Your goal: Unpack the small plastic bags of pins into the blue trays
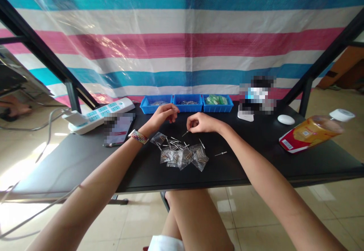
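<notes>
My right hand (202, 123) pinches a thin silver blind rivet (185, 133), its tip pointing down left just above the table. To its left, my left hand (165, 115) hovers in front of the blue bins with loosely curled fingers, and nothing shows in them. Below both hands lies a loose pile of silver rivets (175, 143). Several small clear plastic bags (182, 157) with brownish pins inside lie against the pile's near side. One single rivet (221, 153) rests apart on the right.
Three blue bins stand along the back: the left bin (145, 108), the middle bin (187, 108) holding metal pieces, and the right bin (217, 108) holding green packets. A power strip (102, 114) and phone (121, 129) lie left. A drink bottle (313, 131) and white oval object (286, 120) are right.
</notes>
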`<state>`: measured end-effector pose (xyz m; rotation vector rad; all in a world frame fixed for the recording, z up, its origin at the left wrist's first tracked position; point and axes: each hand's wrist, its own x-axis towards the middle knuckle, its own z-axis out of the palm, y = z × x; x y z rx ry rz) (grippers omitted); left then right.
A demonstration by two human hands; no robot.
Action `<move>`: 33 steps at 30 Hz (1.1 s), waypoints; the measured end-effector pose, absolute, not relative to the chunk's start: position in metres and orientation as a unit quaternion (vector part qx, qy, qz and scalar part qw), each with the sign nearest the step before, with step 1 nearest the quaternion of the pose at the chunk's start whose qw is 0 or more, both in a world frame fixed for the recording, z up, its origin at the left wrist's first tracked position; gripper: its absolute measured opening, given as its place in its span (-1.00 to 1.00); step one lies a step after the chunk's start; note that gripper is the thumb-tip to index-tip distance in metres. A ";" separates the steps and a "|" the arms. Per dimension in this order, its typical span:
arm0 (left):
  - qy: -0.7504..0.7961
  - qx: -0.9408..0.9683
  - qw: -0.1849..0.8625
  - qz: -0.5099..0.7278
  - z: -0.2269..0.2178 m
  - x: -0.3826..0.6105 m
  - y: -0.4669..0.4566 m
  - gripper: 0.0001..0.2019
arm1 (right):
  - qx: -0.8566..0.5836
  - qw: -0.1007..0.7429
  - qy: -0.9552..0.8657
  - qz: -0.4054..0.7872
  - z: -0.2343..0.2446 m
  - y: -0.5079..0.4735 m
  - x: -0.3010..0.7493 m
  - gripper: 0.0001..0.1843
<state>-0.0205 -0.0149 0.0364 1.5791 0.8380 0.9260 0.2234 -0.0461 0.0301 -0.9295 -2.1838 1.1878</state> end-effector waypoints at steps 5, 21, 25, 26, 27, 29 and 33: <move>0.366 0.698 0.511 0.344 0.036 -0.019 -0.014 -0.59 | -0.380 0.387 -0.685 0.487 0.026 -0.043 0.217 -0.86; 0.357 0.679 0.536 0.353 0.043 -0.019 -0.022 -0.61 | -0.377 0.549 -0.603 0.439 0.028 -0.053 0.198 -0.78; 0.352 0.685 0.511 0.381 0.043 -0.017 -0.023 -0.64 | -0.375 0.534 -0.531 0.540 0.028 -0.055 0.197 -0.69; 0.352 0.686 0.506 0.387 0.043 -0.016 -0.022 -0.64 | -0.373 0.530 -0.520 0.556 0.028 -0.055 0.197 -0.68; 0.351 0.688 0.502 0.390 0.043 -0.016 -0.022 -0.65 | -0.371 0.529 -0.512 0.566 0.028 -0.055 0.197 -0.68; 0.347 0.691 0.499 0.390 0.043 -0.015 -0.022 -0.64 | -0.364 0.535 -0.504 0.571 0.027 -0.056 0.196 -0.67; 0.348 0.670 0.535 0.379 0.045 -0.016 -0.024 -0.61 | -0.342 0.558 -0.515 0.554 0.026 -0.056 0.194 -0.69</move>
